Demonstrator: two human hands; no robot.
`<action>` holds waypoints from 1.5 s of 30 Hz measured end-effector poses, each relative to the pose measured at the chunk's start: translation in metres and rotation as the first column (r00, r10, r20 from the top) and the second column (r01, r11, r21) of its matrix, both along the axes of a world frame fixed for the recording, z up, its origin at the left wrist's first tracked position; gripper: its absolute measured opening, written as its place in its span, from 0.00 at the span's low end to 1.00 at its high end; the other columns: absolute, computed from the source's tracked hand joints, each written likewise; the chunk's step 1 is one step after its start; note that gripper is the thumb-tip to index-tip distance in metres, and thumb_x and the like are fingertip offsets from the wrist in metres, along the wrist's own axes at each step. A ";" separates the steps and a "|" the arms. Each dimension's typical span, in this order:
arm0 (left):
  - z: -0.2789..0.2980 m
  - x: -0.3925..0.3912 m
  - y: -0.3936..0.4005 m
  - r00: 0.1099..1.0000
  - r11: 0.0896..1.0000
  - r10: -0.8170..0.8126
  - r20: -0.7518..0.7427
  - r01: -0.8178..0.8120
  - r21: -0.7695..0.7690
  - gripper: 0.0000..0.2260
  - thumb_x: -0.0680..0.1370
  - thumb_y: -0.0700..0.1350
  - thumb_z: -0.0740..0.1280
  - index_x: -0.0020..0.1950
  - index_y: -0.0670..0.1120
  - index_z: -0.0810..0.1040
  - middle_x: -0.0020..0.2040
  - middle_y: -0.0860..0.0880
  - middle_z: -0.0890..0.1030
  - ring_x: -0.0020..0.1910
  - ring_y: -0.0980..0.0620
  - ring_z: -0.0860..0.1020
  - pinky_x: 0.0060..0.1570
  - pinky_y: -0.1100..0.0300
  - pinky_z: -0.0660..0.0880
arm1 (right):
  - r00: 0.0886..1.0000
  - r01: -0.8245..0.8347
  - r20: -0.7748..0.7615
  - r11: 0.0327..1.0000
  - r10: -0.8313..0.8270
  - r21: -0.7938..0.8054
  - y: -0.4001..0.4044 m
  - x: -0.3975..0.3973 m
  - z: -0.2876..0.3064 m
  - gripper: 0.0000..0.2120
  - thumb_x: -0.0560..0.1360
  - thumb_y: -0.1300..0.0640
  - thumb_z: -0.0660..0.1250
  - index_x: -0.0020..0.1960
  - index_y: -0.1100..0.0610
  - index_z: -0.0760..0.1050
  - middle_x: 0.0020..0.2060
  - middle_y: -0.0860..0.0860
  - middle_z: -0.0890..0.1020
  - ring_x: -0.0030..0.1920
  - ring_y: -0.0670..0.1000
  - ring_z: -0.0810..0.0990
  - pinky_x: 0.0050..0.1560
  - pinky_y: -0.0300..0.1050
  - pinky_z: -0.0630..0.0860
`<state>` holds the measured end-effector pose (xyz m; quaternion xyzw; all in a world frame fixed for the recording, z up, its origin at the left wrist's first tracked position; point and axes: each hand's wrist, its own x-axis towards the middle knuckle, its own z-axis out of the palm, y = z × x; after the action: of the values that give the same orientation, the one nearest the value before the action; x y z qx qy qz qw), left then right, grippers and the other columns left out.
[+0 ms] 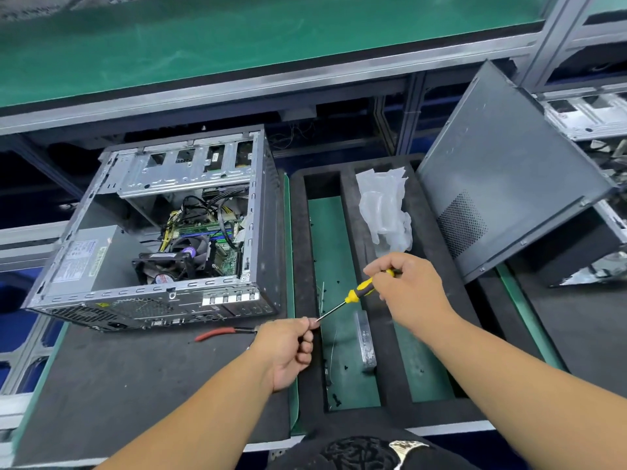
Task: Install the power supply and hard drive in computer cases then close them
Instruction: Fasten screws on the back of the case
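Metal, plastic and foam on the workbench

The case (163,228) is bare sheet metal, dull silver inside with stamped holes, and its side wall is dark and matt. The side panel (502,171) is dark grey metal, matt and a little grainy, with a perforated patch. The screwdriver (356,293) has a glossy yellow and black plastic handle and a thin shiny metal shaft. The tray (390,334) looks like black foam, soft and matt, over a smooth green mat (336,239). The bag (385,205) is clear, crinkled plastic. The pliers (220,333) have smooth red plastic grips. The hard drive (365,340) shows bright metal.
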<state>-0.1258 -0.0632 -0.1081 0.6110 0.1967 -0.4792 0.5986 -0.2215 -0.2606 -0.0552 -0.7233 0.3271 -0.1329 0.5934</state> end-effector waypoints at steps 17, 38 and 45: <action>-0.008 -0.001 0.023 0.998 0.999 0.007 0.059 -0.009 0.032 0.17 0.79 0.33 0.54 0.57 0.37 0.82 0.32 0.45 0.78 0.27 0.52 0.70 0.25 0.61 0.64 | 0.756 -0.645 -0.435 0.672 0.490 -0.364 0.053 -0.029 -0.058 0.10 0.73 0.56 0.64 0.47 0.46 0.82 0.43 0.38 0.75 0.45 0.43 0.77 0.48 0.41 0.75; 0.051 0.015 0.024 0.992 0.947 0.001 -0.129 -0.043 -0.319 0.10 0.75 0.37 0.70 0.55 0.36 0.83 0.42 0.40 0.80 0.34 0.50 0.77 0.29 0.61 0.75 | 0.999 0.045 -0.016 0.998 -0.046 -0.053 0.006 0.009 0.047 0.12 0.63 0.52 0.63 0.39 0.42 0.83 0.24 0.48 0.78 0.23 0.44 0.70 0.23 0.34 0.65; 0.084 0.022 0.061 0.994 0.907 0.041 -0.101 -0.080 -0.413 0.07 0.70 0.34 0.73 0.47 0.36 0.85 0.39 0.40 0.80 0.31 0.51 0.77 0.29 0.63 0.78 | 0.993 0.119 0.006 0.988 -0.120 0.098 0.042 0.011 0.055 0.11 0.68 0.58 0.64 0.42 0.48 0.84 0.26 0.53 0.80 0.27 0.49 0.71 0.25 0.40 0.67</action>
<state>-0.1035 -0.0023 -0.0245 0.4408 0.1358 -0.5184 0.7201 -0.2101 -0.2188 -0.0002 -0.6717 0.3725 -0.1564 0.6209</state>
